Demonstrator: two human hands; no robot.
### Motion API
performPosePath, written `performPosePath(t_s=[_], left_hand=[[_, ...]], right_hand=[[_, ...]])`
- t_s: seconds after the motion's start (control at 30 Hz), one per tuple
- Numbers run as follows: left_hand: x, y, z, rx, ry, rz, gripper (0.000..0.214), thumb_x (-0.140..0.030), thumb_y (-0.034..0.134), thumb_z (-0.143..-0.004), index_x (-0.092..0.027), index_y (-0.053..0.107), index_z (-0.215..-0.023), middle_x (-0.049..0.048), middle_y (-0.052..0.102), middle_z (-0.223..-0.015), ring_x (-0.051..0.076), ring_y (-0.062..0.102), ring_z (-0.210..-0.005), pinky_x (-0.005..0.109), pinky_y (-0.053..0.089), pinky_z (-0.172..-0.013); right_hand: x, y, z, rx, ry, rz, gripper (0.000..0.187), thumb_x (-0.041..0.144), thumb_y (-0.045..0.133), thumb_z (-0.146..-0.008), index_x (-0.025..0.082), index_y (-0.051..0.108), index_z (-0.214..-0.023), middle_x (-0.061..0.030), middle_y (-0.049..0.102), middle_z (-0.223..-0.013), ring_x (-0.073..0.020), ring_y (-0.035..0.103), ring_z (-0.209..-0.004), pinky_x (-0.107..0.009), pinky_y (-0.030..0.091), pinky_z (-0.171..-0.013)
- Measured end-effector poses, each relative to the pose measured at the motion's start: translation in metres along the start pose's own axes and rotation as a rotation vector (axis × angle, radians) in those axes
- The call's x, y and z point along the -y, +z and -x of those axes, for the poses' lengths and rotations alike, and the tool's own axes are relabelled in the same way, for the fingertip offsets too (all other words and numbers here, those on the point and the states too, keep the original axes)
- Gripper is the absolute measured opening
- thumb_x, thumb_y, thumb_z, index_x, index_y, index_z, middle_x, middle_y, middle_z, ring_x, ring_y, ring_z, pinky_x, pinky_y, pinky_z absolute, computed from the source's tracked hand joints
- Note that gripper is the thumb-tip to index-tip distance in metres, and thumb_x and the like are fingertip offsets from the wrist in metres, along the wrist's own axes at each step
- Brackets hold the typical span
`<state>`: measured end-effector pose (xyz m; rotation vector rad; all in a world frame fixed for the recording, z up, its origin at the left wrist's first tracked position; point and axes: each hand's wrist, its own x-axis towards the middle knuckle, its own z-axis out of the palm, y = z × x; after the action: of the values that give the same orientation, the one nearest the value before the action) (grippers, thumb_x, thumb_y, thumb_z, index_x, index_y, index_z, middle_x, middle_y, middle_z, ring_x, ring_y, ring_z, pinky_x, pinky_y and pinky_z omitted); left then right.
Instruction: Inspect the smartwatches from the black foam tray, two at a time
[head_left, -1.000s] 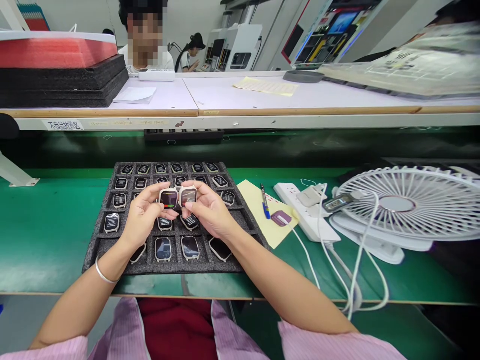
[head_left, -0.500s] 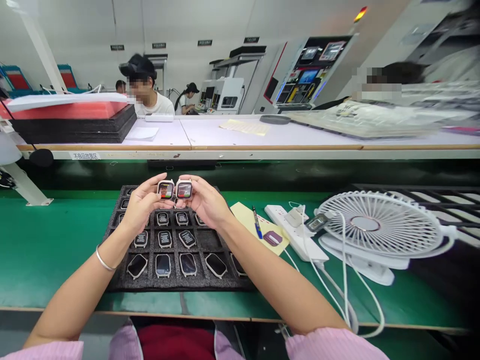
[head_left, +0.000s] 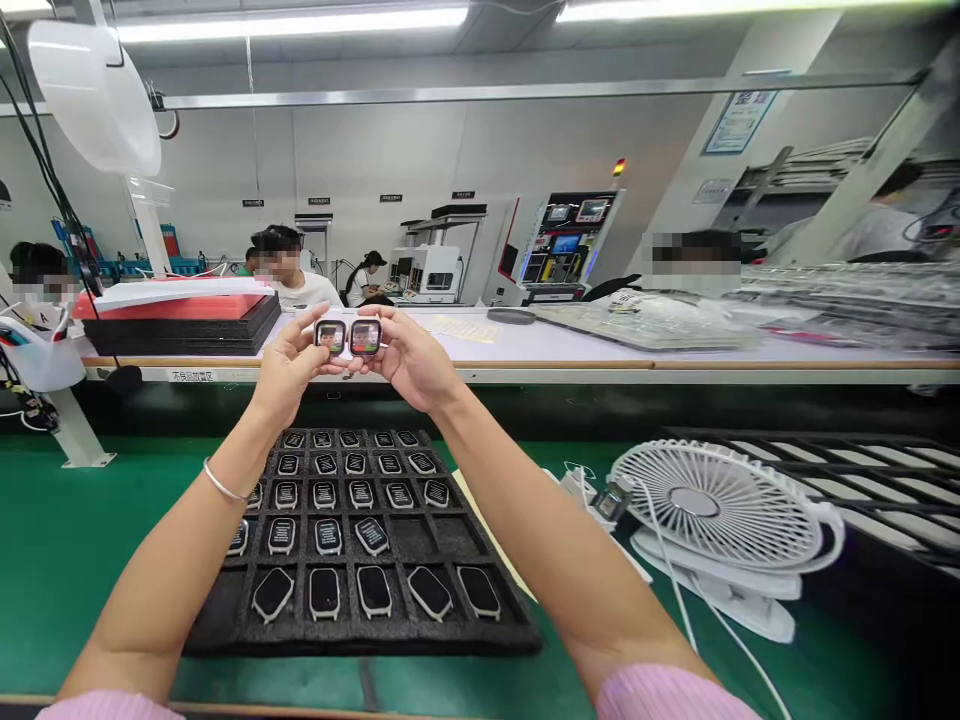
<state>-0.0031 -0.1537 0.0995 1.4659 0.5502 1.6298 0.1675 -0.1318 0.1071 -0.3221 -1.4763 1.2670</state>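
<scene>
Side by side, two smartwatch bodies without straps are held up at the shelf's height, their lit screens towards me. My left hand (head_left: 289, 365) pinches the left smartwatch (head_left: 330, 338) by its edge, thumb in front. The right smartwatch (head_left: 365, 338) is gripped at its outer side by my right hand (head_left: 412, 360). Below both hands lies a black foam tray (head_left: 420, 640) divided into compartments. Several smartwatches sit in it: the front row, such as a tilted smartwatch (head_left: 273, 595), has dark screens, and those behind show white text.
A white fan (head_left: 694, 502) stands on the green bench (head_left: 97, 540) to the right, with cables beside it. Ahead runs a raised shelf (head_left: 465, 375) bearing stacked black foam (head_left: 184, 335) and plastic-wrapped trays (head_left: 645, 320). Several people are beyond it.
Both hands have risen with the two smartwatches, from over the tray to in front of the shelf. My view has tilted upwards, showing the ceiling lights and more of the tray.
</scene>
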Motion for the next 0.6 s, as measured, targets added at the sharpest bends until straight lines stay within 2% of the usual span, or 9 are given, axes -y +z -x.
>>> performPosePath(t_s=[0.27, 0.4, 0.6], left_hand=[[0.001, 0.004, -0.012, 0.003, 0.087, -0.01, 0.057, -0.008, 0.066, -0.07, -0.023, 0.064, -0.124, -0.0016, 0.069, -0.086, 0.008, 0.068, -0.062, 0.022, 0.061, -0.066], [0.001, 0.004, -0.014, 0.02, 0.126, -0.021, 0.062, -0.008, 0.071, -0.066, -0.024, 0.063, -0.125, -0.0022, 0.07, -0.087, 0.008, 0.068, -0.063, 0.022, 0.061, -0.067], [0.0, 0.004, -0.013, 0.015, 0.19, -0.047, 0.062, -0.01, 0.078, -0.064, -0.025, 0.064, -0.122, -0.0034, 0.07, -0.084, 0.009, 0.068, -0.065, 0.022, 0.06, -0.069]], right_hand=[[0.006, -0.003, -0.008, 0.034, -0.064, 0.024, 0.045, 0.015, 0.064, -0.067, 0.021, 0.052, -0.111, 0.0023, 0.068, -0.086, -0.0117, 0.067, -0.061, -0.031, 0.056, -0.067], [0.008, -0.003, -0.007, 0.057, -0.1, 0.07, 0.048, 0.014, 0.063, -0.067, 0.022, 0.052, -0.113, 0.0026, 0.066, -0.086, -0.0118, 0.067, -0.064, -0.03, 0.055, -0.068], [0.013, -0.001, -0.001, 0.079, -0.117, 0.116, 0.049, 0.014, 0.063, -0.069, 0.022, 0.052, -0.116, 0.0013, 0.065, -0.092, -0.013, 0.068, -0.069, -0.035, 0.056, -0.078]])
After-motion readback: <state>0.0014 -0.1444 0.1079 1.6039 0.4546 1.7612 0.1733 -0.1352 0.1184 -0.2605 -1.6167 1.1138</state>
